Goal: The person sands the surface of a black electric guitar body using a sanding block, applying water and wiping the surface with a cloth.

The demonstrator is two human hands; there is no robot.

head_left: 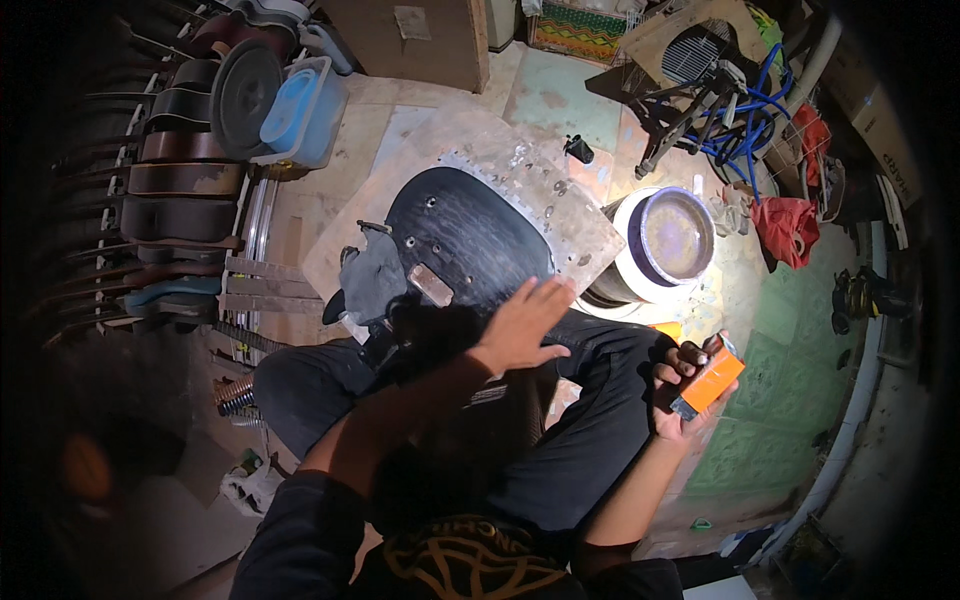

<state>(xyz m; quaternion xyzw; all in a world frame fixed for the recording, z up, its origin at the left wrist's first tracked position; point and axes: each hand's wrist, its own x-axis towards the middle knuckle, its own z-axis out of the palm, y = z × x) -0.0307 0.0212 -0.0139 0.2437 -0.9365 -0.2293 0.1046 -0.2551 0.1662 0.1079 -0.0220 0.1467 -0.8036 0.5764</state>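
Observation:
Before me lies a black, rounded wooden-looking body (470, 225) with a smooth, scuffed surface and several small holes. My left hand (525, 322) rests flat on its near right edge, fingers stretched out and holding nothing. Away from it, at the right, my right hand (683, 385) is closed around an orange block (709, 380) with dark ends. A small brown rectangular piece (430, 285) lies on the black body. Left of that piece is a crumpled dark grey sheet (375, 268). The near part of the body is lost in shadow over my lap.
Under the body is a pale, dusty board (585, 225). A round tub (676, 237) with cloudy liquid stands at its right, a black cup (578, 150) behind. Several guitars (185, 180) line the left beside a clear plastic bin (325, 120). A blue hose (745, 130) tangles at the far right.

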